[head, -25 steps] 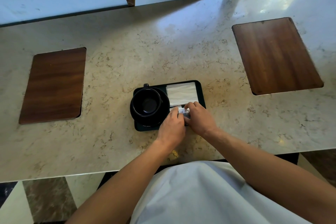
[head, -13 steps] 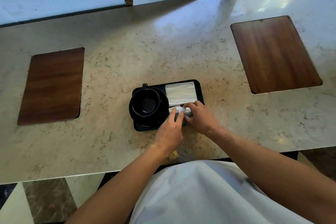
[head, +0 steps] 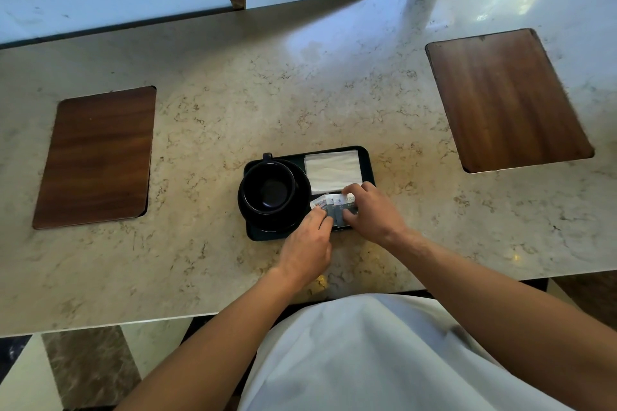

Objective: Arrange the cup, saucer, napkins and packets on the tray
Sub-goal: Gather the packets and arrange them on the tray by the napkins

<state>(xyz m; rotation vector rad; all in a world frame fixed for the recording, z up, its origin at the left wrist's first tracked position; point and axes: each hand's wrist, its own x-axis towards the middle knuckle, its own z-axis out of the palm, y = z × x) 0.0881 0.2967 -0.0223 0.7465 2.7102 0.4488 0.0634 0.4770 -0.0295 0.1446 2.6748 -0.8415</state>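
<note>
Both hands work the packets (head: pixel 335 207): the left hand (head: pixel 309 243) pinches their left end, the right hand (head: pixel 375 213) pins their right end on the tray (head: pixel 367 160). Beyond the hands the napkins (head: pixel 332 170) lie flat, and left of them the cup (head: pixel 268 190) sits on its saucer (head: pixel 297 213), so I judge only squaring the packets remains. Bare table (head: pixel 417 210) surrounds the tray, leaving free room to withdraw.

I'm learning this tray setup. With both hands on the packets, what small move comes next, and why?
Probably nudge the fanned packets into an even row, then lift the left hand and right hand away: cup, saucer and napkin already sit on the tray.
</note>
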